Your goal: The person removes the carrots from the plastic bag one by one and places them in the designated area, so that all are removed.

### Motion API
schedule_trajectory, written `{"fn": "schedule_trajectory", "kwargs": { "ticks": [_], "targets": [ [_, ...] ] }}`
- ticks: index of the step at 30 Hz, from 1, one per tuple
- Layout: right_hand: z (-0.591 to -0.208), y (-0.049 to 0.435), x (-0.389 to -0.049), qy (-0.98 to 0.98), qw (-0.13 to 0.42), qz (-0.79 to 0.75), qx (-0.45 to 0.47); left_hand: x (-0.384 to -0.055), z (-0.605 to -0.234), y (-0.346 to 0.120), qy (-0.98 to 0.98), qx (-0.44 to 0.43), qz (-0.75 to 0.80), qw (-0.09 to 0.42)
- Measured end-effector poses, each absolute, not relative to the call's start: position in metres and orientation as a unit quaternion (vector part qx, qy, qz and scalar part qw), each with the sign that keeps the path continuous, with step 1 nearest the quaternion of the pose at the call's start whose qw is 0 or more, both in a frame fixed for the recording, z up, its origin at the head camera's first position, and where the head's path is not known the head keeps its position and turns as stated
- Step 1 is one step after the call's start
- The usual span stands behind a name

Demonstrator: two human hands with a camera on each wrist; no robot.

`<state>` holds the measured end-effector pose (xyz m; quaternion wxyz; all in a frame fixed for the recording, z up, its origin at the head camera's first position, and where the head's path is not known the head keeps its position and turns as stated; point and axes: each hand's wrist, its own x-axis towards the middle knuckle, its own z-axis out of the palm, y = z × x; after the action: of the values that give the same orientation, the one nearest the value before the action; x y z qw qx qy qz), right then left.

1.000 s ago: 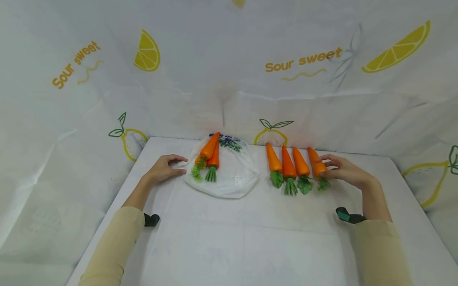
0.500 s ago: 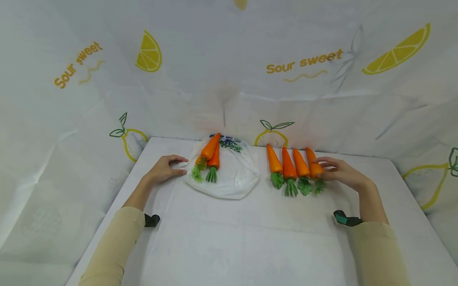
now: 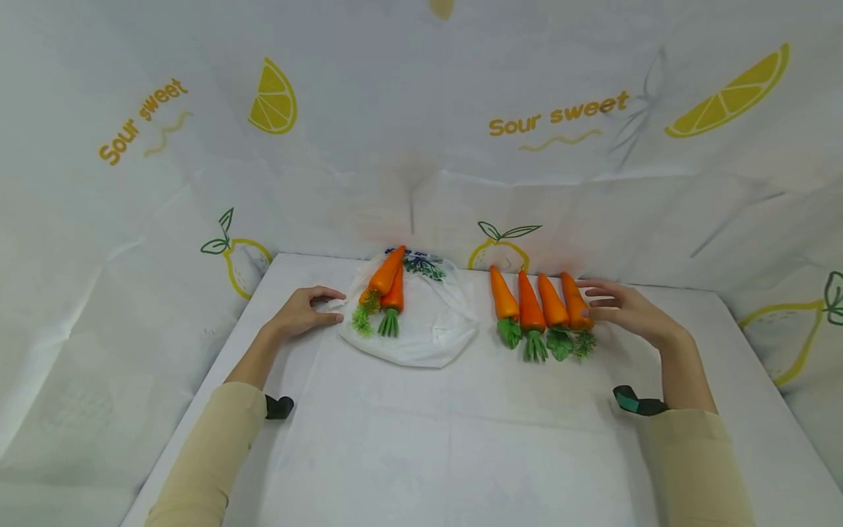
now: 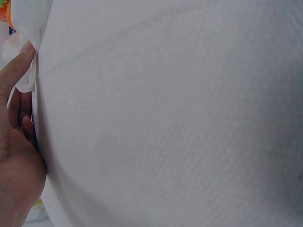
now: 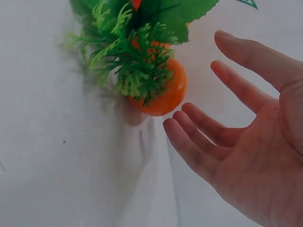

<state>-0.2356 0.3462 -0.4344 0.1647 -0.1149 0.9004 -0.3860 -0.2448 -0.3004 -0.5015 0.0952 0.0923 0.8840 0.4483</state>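
Note:
My left hand is at the left end of a white plastic bag lying flat, its thumb and fingers curled around the bag's handle. Two orange carrots with green tops lie on the bag, one overlapping the other. Right of it, several carrots stand in a row, tips toward the wall and leaves toward me. My right hand is beside the rightmost carrot, fingers spread and fingertips right at its side. In the right wrist view that carrot's rounded end and feathery leaves show just past the fingertips, with nothing in the palm.
A white cloth covers the table. Behind it rises a wall sheet printed with lemons and lettering. The other carrots of the row lie side by side between the bag and the right hand.
The rightmost carrot has slid left against its neighbour, moved by my right hand, whose fingers have since loosened and spread. The left hand and the bag have stayed put.

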Motion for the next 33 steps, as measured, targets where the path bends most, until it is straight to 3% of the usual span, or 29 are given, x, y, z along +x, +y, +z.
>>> {"fn": "schedule_trajectory", "kwargs": {
  "ticks": [12, 33],
  "targets": [
    [-0.413, 0.321, -0.233, 0.903, 0.111, -0.388, -0.147, -0.248, -0.505, -0.3, 0.888, 0.086, 0.442, 0.093],
    [-0.401, 0.23, -0.238, 0.858, 0.129, -0.424, -0.261, -0.246, -0.501, -0.299, 0.893, 0.08, 0.432, 0.095]
  ]
}}
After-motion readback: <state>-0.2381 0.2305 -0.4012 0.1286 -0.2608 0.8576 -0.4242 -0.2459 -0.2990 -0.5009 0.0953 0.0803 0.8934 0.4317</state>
